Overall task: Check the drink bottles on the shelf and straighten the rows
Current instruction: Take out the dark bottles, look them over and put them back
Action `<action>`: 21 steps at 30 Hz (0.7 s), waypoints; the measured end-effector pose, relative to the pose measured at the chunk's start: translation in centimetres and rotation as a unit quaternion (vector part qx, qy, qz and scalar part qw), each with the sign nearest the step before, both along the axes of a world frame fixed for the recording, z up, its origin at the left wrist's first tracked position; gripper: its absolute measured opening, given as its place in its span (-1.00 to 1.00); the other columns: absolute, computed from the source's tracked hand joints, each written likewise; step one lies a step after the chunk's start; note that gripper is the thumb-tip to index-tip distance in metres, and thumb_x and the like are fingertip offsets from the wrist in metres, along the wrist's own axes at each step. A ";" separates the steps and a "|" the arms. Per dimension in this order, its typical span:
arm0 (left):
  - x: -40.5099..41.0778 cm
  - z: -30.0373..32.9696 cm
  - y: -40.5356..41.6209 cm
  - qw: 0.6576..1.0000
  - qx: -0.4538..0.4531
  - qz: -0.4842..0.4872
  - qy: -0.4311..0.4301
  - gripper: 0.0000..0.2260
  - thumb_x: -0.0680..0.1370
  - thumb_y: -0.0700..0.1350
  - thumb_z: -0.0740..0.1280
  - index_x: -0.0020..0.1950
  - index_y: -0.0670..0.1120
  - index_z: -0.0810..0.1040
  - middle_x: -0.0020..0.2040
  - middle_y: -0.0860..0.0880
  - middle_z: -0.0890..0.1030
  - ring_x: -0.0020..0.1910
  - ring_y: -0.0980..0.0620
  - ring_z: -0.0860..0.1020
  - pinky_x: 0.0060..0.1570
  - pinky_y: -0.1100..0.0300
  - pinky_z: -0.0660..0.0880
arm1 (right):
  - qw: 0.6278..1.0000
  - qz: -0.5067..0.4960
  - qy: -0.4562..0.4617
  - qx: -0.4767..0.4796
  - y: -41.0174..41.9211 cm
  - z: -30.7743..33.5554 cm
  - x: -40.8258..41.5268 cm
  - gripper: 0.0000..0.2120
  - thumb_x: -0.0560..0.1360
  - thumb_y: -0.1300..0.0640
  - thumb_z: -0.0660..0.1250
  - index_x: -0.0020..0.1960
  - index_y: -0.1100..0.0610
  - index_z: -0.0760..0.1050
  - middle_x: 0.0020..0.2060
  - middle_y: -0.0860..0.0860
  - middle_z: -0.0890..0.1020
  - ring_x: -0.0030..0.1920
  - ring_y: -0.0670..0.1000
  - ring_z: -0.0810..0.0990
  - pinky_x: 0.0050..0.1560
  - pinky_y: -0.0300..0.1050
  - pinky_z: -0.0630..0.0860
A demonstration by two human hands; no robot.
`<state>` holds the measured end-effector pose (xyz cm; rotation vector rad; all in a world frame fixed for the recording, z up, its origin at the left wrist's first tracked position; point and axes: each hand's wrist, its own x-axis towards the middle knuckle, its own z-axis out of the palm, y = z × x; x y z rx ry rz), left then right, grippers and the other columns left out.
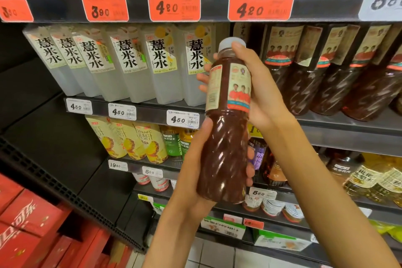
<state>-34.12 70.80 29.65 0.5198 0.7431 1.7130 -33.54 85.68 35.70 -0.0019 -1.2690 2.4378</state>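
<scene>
I hold a dark brown drink bottle (226, 128) with a white cap and a cream label upright in front of the shelves, off the shelf. My left hand (195, 172) cups its base and lower body. My right hand (256, 89) wraps the label and neck from the right, thumb near the cap. On the shelf (348, 122) behind stands a row of matching dark bottles (326, 72) to the right. A row of clear white-labelled bottles (121, 63) stands to the left.
Shelves above and below carry more drinks: yellow juice bottles (130, 139), green bottles (174, 141), small cups (272, 204). Red and white price tags (174, 5) line the shelf edges. Red cartons (26, 224) are stacked at the lower left. Tiled floor (217, 254) shows below.
</scene>
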 end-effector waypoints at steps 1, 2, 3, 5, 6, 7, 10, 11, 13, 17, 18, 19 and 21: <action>0.2 0.3 0.0 0.998 0.019 -0.026 -0.044 -0.41 0.42 0.24 0.39 0.19 -0.22 0.51 -0.15 -0.15 0.59 -0.31 -0.03 0.59 -0.29 0.14 0.57 | 0.999 0.018 -0.001 -0.033 -0.2 0.0 -0.2 -0.70 0.53 0.03 0.29 0.14 0.22 0.44 -0.17 0.15 0.66 -0.11 0.14 0.68 -0.03 0.03 0.64; 0.4 0.5 -0.1 0.996 0.033 -0.039 -0.076 -0.42 0.45 0.23 0.36 0.20 -0.24 0.49 -0.15 -0.15 0.58 -0.30 -0.02 0.60 -0.28 0.14 0.58 | 0.998 0.025 -0.005 -0.054 -0.2 0.1 -0.4 -0.69 0.53 0.04 0.28 0.18 0.19 0.38 -0.17 0.16 0.64 -0.14 0.14 0.68 -0.08 0.00 0.64; 0.4 0.5 -0.1 0.993 0.041 -0.044 -0.098 -0.42 0.47 0.23 0.32 0.20 -0.24 0.48 -0.14 -0.15 0.58 -0.29 -0.02 0.60 -0.27 0.14 0.58 | 0.998 0.024 -0.015 -0.064 -0.3 0.1 -0.6 -0.71 0.55 0.05 0.27 0.18 0.16 0.34 -0.19 0.16 0.61 -0.18 0.12 0.65 -0.12 -0.03 0.63; 0.5 0.7 -0.2 0.992 0.038 -0.039 -0.110 -0.42 0.48 0.23 0.29 0.20 -0.26 0.50 -0.12 -0.17 0.59 -0.27 -0.04 0.61 -0.26 0.12 0.60 | 0.996 0.014 -0.044 -0.078 -0.4 -0.1 -1.0 -0.78 0.57 0.08 0.24 0.16 0.13 0.31 -0.22 0.16 0.54 -0.23 0.09 0.57 -0.14 -0.07 0.58; 0.5 0.8 -0.3 0.994 0.030 -0.031 -0.099 -0.41 0.48 0.24 0.28 0.20 -0.27 0.51 -0.10 -0.18 0.61 -0.25 -0.06 0.62 -0.24 0.11 0.60 | 0.994 0.014 -0.062 -0.091 -0.3 -0.3 -1.1 -0.79 0.57 0.09 0.23 0.15 0.13 0.31 -0.23 0.15 0.53 -0.24 0.08 0.55 -0.13 -0.08 0.56; 0.5 0.7 -0.4 0.996 0.020 -0.022 -0.083 -0.41 0.47 0.23 0.28 0.19 -0.28 0.53 -0.09 -0.19 0.62 -0.24 -0.07 0.63 -0.22 0.09 0.60 | 0.991 0.016 -0.077 -0.105 -0.3 -0.6 -1.1 -0.79 0.57 0.09 0.24 0.15 0.14 0.31 -0.23 0.14 0.52 -0.24 0.07 0.54 -0.12 -0.08 0.55; 0.7 0.8 -0.5 0.998 0.000 0.013 -0.054 -0.43 0.47 0.19 0.31 0.22 -0.27 0.55 -0.01 -0.23 0.62 -0.23 -0.07 0.63 -0.24 0.08 0.60 | 0.990 0.011 -0.092 -0.109 0.3 -1.0 -1.1 -0.84 0.57 0.11 0.24 0.10 0.14 0.35 -0.23 0.13 0.54 -0.23 0.07 0.56 -0.12 -0.06 0.55; 0.8 0.8 -0.5 0.998 0.000 0.027 -0.054 -0.43 0.48 0.17 0.32 0.26 -0.27 0.53 0.02 -0.23 0.60 -0.23 -0.07 0.62 -0.26 0.10 0.59 | 0.990 0.001 -0.096 -0.100 0.6 -1.0 -1.2 -0.85 0.56 0.11 0.25 0.08 0.15 0.37 -0.23 0.14 0.56 -0.23 0.08 0.57 -0.11 -0.04 0.56; 0.9 1.0 -0.5 0.997 0.006 0.033 -0.074 -0.42 0.50 0.14 0.33 0.33 -0.27 0.47 0.04 -0.22 0.57 -0.22 -0.06 0.60 -0.27 0.11 0.59 | 0.990 -0.017 -0.113 -0.084 0.9 -1.1 -1.4 -0.86 0.55 0.12 0.27 0.03 0.18 0.42 -0.23 0.15 0.59 -0.25 0.09 0.59 -0.10 -0.01 0.57; 0.9 1.2 -0.5 0.994 0.017 0.020 -0.102 -0.44 0.52 0.10 0.33 0.36 -0.27 0.45 0.04 -0.21 0.58 -0.14 -0.06 0.61 -0.19 0.09 0.60 | 0.986 -0.016 -0.148 -0.079 1.0 -1.3 -1.7 -0.83 0.54 0.11 0.28 -0.14 0.21 0.47 -0.25 0.18 0.59 -0.28 0.10 0.61 -0.14 -0.02 0.60; 0.9 1.2 -0.5 0.995 0.016 0.021 -0.101 -0.44 0.51 0.09 0.34 0.36 -0.27 0.45 0.05 -0.21 0.58 -0.12 -0.06 0.61 -0.17 0.09 0.60 | 0.985 -0.015 -0.153 -0.082 1.1 -1.4 -1.8 -0.81 0.54 0.10 0.28 -0.17 0.21 0.48 -0.27 0.18 0.60 -0.29 0.10 0.62 -0.16 -0.03 0.61; 0.8 1.1 -0.5 0.995 0.015 0.023 -0.097 -0.43 0.50 0.09 0.35 0.36 -0.28 0.44 0.06 -0.21 0.58 -0.11 -0.06 0.60 -0.17 0.09 0.60 | 0.984 -0.017 -0.154 -0.084 1.1 -1.5 -1.8 -0.80 0.54 0.10 0.29 -0.18 0.21 0.48 -0.27 0.18 0.60 -0.30 0.10 0.62 -0.18 -0.03 0.63; 0.7 1.0 -0.5 0.996 0.010 0.029 -0.089 -0.41 0.48 0.08 0.36 0.36 -0.29 0.44 0.07 -0.22 0.57 -0.11 -0.06 0.61 -0.18 0.10 0.60 | 0.985 -0.022 -0.151 -0.083 1.2 -1.6 -1.7 -0.81 0.53 0.10 0.30 -0.18 0.20 0.48 -0.28 0.18 0.61 -0.30 0.10 0.63 -0.22 -0.04 0.64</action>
